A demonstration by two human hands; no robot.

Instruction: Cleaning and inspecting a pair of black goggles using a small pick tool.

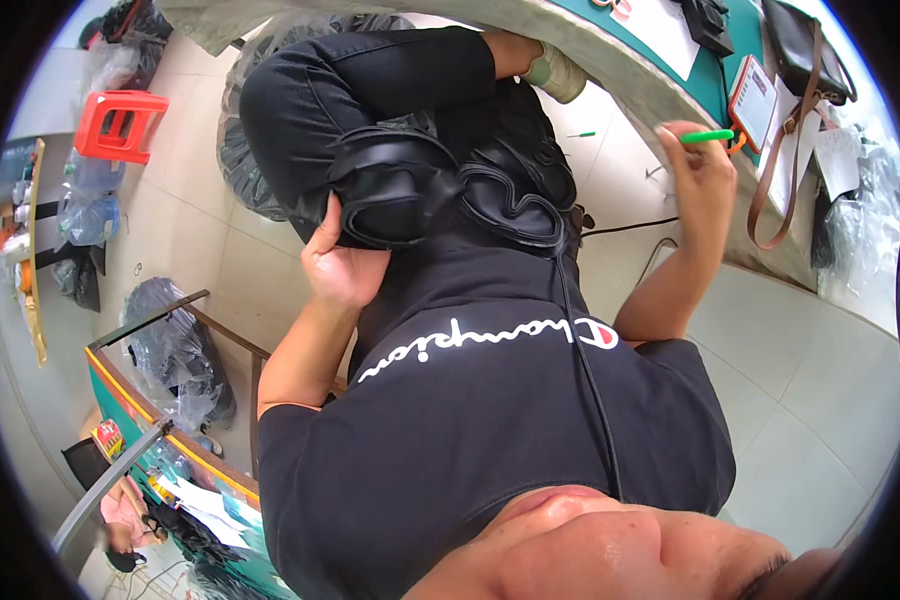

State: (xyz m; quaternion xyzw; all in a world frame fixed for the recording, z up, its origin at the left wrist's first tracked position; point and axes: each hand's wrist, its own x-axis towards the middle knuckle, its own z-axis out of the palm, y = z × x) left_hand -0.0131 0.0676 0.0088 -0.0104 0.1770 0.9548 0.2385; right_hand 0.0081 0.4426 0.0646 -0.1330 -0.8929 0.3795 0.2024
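A bundle of black leather-like pieces (385,190) with curved edges rests on my lap. My left hand (345,268) grips its near left edge, the thumb on top and the other fingers hidden beneath. Beside it, to the right, lies a second stack of black curved pieces (513,208) with layered edges, which neither hand touches. My right hand (705,168) is raised at the right, near the workbench edge. Its fingers are closed around a slim green pen (708,136), apart from the black pieces.
At the far right, a workbench (642,62) holds an orange-framed device (752,100) and a black bag (808,50) with a brown strap. A red stool (120,125) stands left. Another table (120,390) is at lower left, with a person (125,515) beyond it.
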